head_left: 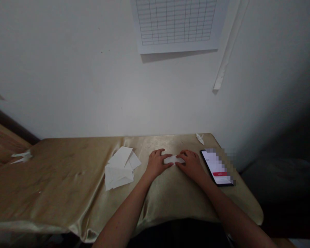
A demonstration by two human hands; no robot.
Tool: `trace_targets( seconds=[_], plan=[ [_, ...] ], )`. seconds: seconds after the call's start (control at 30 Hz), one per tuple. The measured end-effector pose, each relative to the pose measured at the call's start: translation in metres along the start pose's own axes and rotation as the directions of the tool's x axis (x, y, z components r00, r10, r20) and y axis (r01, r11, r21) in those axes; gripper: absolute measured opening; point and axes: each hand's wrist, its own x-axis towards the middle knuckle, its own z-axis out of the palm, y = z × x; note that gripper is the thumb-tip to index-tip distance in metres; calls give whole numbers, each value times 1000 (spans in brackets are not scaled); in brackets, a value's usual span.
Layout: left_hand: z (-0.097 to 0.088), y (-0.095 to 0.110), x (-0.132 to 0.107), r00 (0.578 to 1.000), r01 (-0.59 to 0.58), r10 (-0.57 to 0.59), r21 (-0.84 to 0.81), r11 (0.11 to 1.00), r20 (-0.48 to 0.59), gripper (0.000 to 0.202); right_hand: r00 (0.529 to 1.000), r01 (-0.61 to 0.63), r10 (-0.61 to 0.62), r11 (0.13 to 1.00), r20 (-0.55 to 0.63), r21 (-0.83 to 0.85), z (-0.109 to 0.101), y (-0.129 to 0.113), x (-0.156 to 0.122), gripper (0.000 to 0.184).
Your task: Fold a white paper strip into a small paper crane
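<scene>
A small piece of folded white paper lies on the gold-covered table between my two hands. My left hand has its thumb and index finger at the paper's left end, closed on it. At the right end, my right hand holds the paper the same way, thumb near the front edge and fingers at the back. The fingers cover both ends, so the paper's full shape is hidden. Left of my left hand sits a loose pile of white paper sheets.
A phone with a lit screen lies right of my right hand. A small folded paper figure rests near the table's back right corner. The gold tablecloth is wrinkled. Behind stands a white wall with a printed grid sheet.
</scene>
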Motion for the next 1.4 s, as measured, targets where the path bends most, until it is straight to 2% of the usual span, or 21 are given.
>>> trace_targets(
  seconds=[0.27,0.47,0.93,1.1,1.4],
  plan=[
    [-7,-8,3,1000,-14,15,-64,998,19,46,1000,-9,9,1000,1,26,-2,1,-1,29],
    [-10,-13,4,1000,15,-15,-111,994,10,47,1000,-1,2,999,-15,48,-1,2,1,27],
    [-11,-9,2,1000,28,-28,-124,992,-3,43,1000,-7,8,999,-25,41,-2,0,1,26],
    [-13,-8,2,999,31,-28,-102,994,39,42,1000,-15,16,999,-13,49,-2,0,1,26],
    [-17,4,-1,999,41,-41,-47,998,10,40,1000,-24,24,998,-6,55,-2,-2,1,28]
  ],
)
